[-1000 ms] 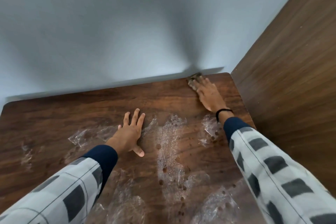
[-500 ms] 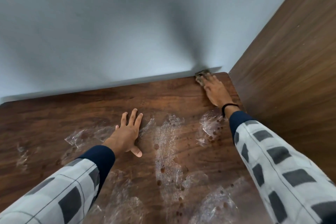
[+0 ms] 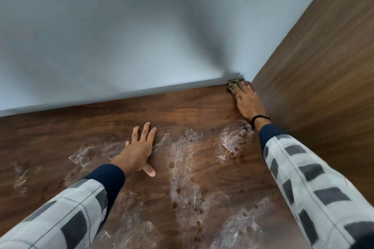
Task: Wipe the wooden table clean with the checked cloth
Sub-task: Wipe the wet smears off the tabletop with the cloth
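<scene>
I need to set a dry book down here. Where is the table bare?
Bare: the dry strip of table along the wall, beyond the left hand, running up to the cloth. Crowded: the far right corner, where the right hand presses the cloth, and the near half, covered in foamy smears.

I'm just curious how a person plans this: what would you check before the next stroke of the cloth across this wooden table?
1. The checked cloth sits under the right hand: ok, straight fingers press it into the far right corner.
2. The left hand lies flat on the wooden table: ok.
3. Corner reached: ok, the cloth meets the wall.
4. Table clean: not ok, soapy foam streaks the middle and near side.
5. Cloth clean enough: cannot tell, mostly hidden.
</scene>
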Available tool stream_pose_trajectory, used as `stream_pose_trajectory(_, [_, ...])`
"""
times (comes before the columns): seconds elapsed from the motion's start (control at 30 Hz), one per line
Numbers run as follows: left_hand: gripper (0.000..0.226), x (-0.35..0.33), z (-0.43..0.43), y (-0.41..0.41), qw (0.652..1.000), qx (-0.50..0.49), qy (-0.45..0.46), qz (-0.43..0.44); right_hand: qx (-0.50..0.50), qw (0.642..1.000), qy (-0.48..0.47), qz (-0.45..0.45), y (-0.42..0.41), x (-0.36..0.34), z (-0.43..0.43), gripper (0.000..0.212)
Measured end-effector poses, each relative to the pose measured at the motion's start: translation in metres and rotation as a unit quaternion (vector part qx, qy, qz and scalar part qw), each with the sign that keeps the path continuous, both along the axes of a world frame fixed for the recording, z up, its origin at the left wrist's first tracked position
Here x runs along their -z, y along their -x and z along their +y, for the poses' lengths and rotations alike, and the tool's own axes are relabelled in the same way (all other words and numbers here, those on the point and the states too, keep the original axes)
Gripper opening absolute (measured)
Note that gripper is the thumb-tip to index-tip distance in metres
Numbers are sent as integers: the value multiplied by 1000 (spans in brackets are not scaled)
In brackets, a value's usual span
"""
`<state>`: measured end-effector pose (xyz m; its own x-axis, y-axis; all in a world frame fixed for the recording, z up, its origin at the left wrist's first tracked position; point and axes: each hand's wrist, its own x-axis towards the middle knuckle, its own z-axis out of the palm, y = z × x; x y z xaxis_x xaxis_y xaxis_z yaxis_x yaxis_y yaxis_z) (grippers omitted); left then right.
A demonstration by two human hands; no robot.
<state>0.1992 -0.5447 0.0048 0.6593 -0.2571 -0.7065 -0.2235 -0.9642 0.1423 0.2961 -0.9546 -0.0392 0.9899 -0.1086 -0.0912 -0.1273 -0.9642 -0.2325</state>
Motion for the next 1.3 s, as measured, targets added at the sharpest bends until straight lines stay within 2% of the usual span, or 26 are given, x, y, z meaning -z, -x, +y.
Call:
stream_pose_trajectory(0.13, [151,-1,-1,-2,1000,0,-8,7,138,990,-12,13,-3,0,30,57])
stream_pose_trajectory(0.2, [151,-2,-2,-2,1000,4,-11,6,130,991,-20,-5,13,1,65,57])
stream_pose_trajectory(0.4, [150,-7,-3,0,1000,11,-21,3,-75,995,-59,-26,104,14,143,51])
stream_pose_trajectory(0.53, [149,-8,-4,0,1000,8,-21,5,-238,971,-19,-33,108,7,100,51])
stream_pose_trajectory(0.6, [149,-8,-3,-1,1000,4,-17,5,-198,980,9,-26,88,2,73,55])
stream_pose_trajectory(0.67, [149,-7,-2,-1,1000,3,-14,6,-60,998,-13,-11,72,0,63,52])
stream_pose_trajectory(0.73, [150,-5,-1,-1,1000,7,-20,7,63,997,-35,-22,69,1,81,54])
stream_pose_trajectory(0.77, [150,-5,-1,-1,1000,7,-24,8,92,995,-36,-31,73,3,99,56])
stream_pose_trajectory(0.83, [150,-3,-1,-1,999,11,-29,6,71,995,-48,-47,92,7,137,56])
stream_pose_trajectory(0.9, [151,-3,-1,-1,999,14,-33,3,-10,997,-56,-47,114,11,155,54])
stream_pose_trajectory(1.0, [151,-2,-3,-1,999,13,-30,-1,-102,993,-37,-53,105,7,124,50])
stream_pose_trajectory(1.07, [151,-2,-2,-2,1000,10,-26,5,-86,996,-11,-36,79,4,97,51])
stream_pose_trajectory(1.17, [152,-1,-1,-2,1000,5,-18,9,21,999,-26,-5,46,-2,79,54])
stream_pose_trajectory(1.23, [152,-1,0,-2,1000,7,-21,9,71,996,-48,-13,44,-4,97,55])
stream_pose_trajectory(1.3, [152,-1,1,-2,1000,10,-24,9,55,995,-79,-20,60,-2,122,49])
